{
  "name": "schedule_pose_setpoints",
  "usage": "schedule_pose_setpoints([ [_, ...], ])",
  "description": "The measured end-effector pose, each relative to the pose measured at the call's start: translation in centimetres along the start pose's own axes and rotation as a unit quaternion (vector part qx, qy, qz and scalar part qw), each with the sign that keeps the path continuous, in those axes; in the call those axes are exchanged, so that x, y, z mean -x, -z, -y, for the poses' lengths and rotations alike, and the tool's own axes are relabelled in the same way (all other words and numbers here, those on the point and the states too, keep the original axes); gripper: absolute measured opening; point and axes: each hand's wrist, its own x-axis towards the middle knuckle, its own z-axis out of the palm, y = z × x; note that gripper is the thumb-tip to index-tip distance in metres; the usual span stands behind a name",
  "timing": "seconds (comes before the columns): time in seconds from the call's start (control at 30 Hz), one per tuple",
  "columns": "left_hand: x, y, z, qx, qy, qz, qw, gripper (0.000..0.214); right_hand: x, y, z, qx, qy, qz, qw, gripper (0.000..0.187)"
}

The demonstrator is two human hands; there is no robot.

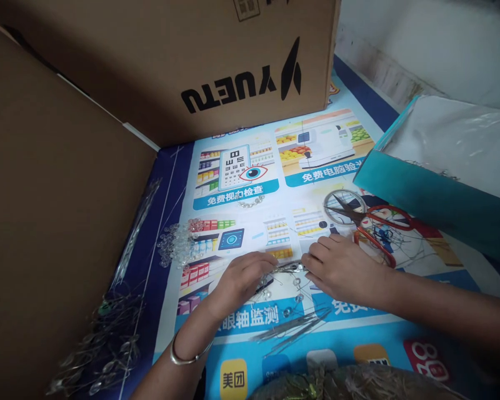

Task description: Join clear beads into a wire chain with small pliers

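Observation:
My left hand (pixel 244 280), with a silver bangle on the wrist, has its fingers curled and pressed together at one end of a thin beaded wire (pixel 289 268). Facing it, my right hand (pixel 337 266) is closed at the wire's other end. The wire runs low over the printed sheet between both hands. Loose clear beads (pixel 296 282) hang or lie just below it; which, I cannot tell. Several cut wires (pixel 291 325) lie nearer to me. Beyond my right hand are scissors (pixel 375 216) with orange-red handles, their blades over a round clear coil (pixel 345 191). My fingertips are partly hidden.
A pile of clear beads (pixel 177 244) lies left, a short row of beads (pixel 251 203) farther back. Tangled beaded wires (pixel 104 339) lie at the left edge. Cardboard (pixel 150 66) walls the back and left. A teal box (pixel 437 183) with plastic inside stands right.

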Motion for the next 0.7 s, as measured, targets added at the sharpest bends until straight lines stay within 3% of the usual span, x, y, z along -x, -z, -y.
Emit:
schedule_pose_setpoints([
  [0.3,-0.36,-0.07,-0.16,0.05,0.013,-0.024,0.998,0.023,0.15,-0.22,0.13,0.015,0.01,-0.004,1.0,0.019],
  [0.7,-0.57,-0.22,-0.31,0.092,0.077,-0.033,0.992,0.014,0.23,-0.24,0.09,0.028,0.014,-0.007,0.999,0.017],
])
